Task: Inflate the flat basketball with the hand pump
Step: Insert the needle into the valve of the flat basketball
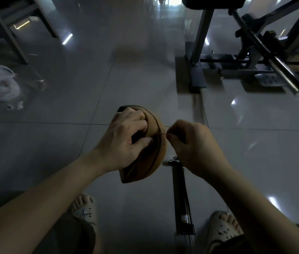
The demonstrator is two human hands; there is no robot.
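Fingers (139, 119) of the left hand (125, 140) grip the collapsed brown basketball (150, 162) above the grey tiled floor (108, 88), right hand (192, 145) pinching a thin metal needle (163, 133) against it; black tubular hand pump (180, 195) lies below, pumping apparently not begun.

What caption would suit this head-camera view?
Left hand grips a flat basketball while the right hand pinches the needle, pump on the floor.

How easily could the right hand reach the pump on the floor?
Probably yes, once it lets go: the right hand pinches the needle at the ball. The pump lies uncovered on the floor below it.
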